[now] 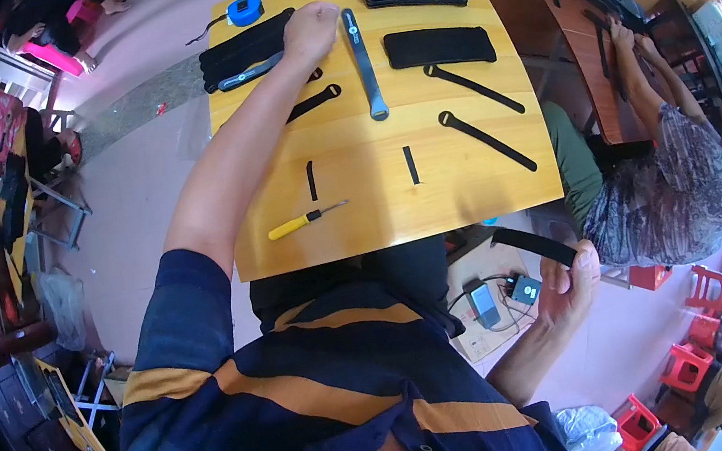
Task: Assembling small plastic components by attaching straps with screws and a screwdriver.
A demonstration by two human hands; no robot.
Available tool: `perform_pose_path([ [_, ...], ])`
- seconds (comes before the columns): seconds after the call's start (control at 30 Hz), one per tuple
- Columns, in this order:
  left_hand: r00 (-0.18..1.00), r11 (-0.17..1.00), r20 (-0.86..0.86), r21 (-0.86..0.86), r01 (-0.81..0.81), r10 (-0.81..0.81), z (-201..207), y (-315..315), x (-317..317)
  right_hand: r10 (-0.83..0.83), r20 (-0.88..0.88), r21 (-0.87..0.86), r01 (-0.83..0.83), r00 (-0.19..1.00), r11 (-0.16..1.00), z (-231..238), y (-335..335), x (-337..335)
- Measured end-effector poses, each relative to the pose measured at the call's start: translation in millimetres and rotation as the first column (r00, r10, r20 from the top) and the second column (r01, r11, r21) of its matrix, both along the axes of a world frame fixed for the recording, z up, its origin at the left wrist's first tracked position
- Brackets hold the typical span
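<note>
Right hand (572,278), just off the near right corner of the light yellow wooden table (350,145), pinches one end of a flat black fabric strap (535,244) between thumb and fingers, its free end pointing left. Left hand (313,33) is curled at the right end of a flat black bundle (246,47) at far left; its fingertips are hidden from me, so I cannot tell what they grip. Right of it I log a grey-blue strap (365,65) with a slotted round end, two black slotted straps (489,143), and, nearer, a yellow-handled pointed tool (290,227).
</note>
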State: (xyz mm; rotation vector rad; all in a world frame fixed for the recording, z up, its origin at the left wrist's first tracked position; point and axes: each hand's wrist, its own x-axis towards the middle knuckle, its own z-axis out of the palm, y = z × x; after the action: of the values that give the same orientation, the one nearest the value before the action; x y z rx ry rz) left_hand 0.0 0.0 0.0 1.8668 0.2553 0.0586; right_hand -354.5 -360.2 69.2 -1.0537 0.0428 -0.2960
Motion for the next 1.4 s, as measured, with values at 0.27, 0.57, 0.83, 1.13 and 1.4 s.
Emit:
perform_pose_path([
  [0.27, 0.852, 0.872, 0.214, 0.234, 0.430, -0.478, 35, -14, -105, 0.107, -0.050, -0.038, -0.108, 0.993, 0.993, 3, 20, 8],
  [0.57, 0.662, 0.704, 0.239, 0.264, 0.660, -0.710, 56, -63, -290, 0.215, -0.079, 0.038, -0.213, 0.973, 0.976, 13, 69, 17],
  [0.83, 0.760, 0.804, 0.266, 0.246, 0.541, -0.593, 47, -34, -316, 0.104, -0.270, -0.059, -0.124, 0.957, 0.991, -16, 74, 11],
  [1.13, 0.664, 0.607, -0.025, 0.380, 0.697, -0.747, 33, 6, -324, 0.188, -0.391, -0.259, -0.304, 0.901, 0.917, -39, 96, 5],
  [1.4, 0.623, 0.651, -0.260, -0.029, 0.759, -0.738, 30, 37, -327, 0.347, -0.278, -0.548, -0.445, 0.896, 0.708, -52, 103, 28],
])
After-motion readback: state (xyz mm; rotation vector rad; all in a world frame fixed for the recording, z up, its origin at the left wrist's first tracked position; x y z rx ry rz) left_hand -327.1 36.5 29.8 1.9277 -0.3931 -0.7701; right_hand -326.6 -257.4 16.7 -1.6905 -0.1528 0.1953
